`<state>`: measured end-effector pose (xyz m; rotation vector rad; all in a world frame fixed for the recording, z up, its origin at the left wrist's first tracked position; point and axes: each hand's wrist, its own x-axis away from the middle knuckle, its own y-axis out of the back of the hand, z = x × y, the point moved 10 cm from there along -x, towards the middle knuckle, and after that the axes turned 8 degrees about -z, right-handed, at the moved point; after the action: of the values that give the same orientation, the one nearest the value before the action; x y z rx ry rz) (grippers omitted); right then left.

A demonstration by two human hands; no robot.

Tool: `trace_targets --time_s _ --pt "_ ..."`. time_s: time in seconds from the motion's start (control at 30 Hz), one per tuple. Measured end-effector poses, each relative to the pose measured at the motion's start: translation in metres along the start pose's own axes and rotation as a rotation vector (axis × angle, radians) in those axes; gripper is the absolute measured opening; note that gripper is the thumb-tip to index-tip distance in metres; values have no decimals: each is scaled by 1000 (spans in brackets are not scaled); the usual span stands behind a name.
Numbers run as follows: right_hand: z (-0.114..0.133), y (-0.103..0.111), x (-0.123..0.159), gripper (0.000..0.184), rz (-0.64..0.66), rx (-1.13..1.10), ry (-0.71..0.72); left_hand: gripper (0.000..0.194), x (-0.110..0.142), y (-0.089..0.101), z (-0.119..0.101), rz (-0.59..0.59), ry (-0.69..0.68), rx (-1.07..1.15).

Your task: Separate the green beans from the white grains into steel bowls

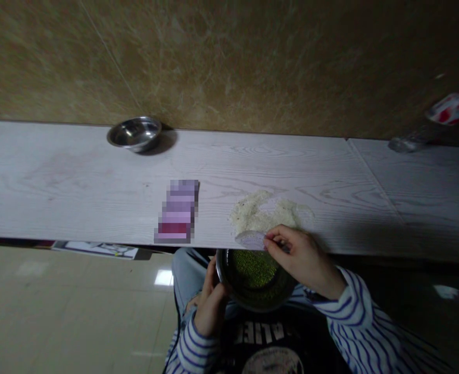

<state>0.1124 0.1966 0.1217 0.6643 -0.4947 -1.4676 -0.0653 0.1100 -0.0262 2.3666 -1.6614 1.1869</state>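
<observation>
Where right hand (301,257) pinches: clear piece (251,239) pointing left, long axis sideways.
Metal bowl (260,301) between hands: green beans (255,270); left hand (213,301) gripping.

Pale wood-grain worktop (58,182) set against a veined brown wall (233,62).
A metal bowl (135,134) stands near the wall, left of centre. A purple rectangular item (178,208) (surface pixelated, identity not determined) lies by the front edge. At far right, a clear bottle (434,123) bears red-and-white markings. Below the edge at left, a flat pale-faced object (100,250) shows above glossy tiled floor (77,306).
</observation>
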Motion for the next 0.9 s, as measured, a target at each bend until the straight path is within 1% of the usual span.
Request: trace_targets --time_s 0.07,0.2,0.33,0.47,0.57,0.67,0.8,0.9 --pt "0 3 -5 9 -23 44 16 68 1 -2 -3 14 -17 -25" --pt "-9 18 -16 9 -82 107 12 66 1 -3 -6 8 -57 -16" --pt "-20 30 -27 9 -99 152 -5 61 0 -4 -3 7 -45 30" --pt "-31 41 -33 12 -97 88 -18 66 0 -4 4 10 17 39" --pt "-39 55 -31 15 -108 53 -35 66 0 -3 7 4 27 13" --pt "-41 62 -24 13 -63 75 -30 65 -1 -3 9 -2 17 -13" --pt "-35 54 -14 13 81 159 55 66 0 -5 14 3 57 -18" --pt "-34 50 -17 14 105 214 104 64 1 -7 14 13 51 -21"
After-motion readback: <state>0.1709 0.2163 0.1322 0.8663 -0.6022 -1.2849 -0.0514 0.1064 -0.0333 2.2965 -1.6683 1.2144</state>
